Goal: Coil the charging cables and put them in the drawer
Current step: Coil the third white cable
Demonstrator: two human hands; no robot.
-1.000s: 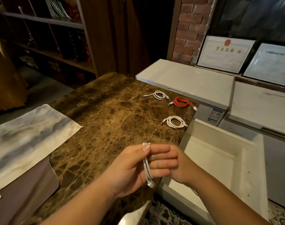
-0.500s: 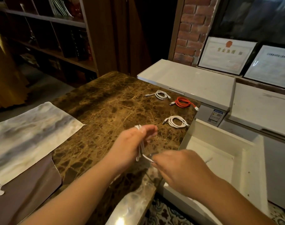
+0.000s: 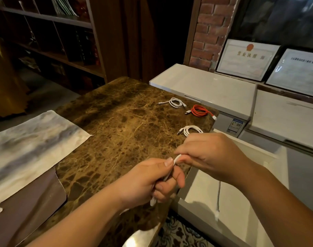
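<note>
1. The left hand point(image 3: 150, 180) is closed around a bundle of white cable point(image 3: 176, 158), thumb pressed on the top of the loops; a white plug end pokes out below the fist.
2. The right hand point(image 3: 211, 155) pinches the same cable just beside the left thumb, fingers curled; a loose tail point(image 3: 218, 196) hangs from it over the open drawer point(image 3: 237, 202).
3. The step in hand looks to be wrapping that tail. To do it well, the left hand should hold the loops steady while the right feeds even turns, leaving no slack that could spring open.
4. Three coiled cables lie on the marble table point(image 3: 116, 125): a white coil point(image 3: 176, 102), a red coil point(image 3: 199, 111) and a second white coil point(image 3: 190, 130), near the drawer but not in it.
5. A framed certificate point(image 3: 246, 59) carries a red emblem and a Chinese heading, too blurred to read surely. The blue sticker point(image 3: 234, 126) on the white appliance is illegible.
</note>
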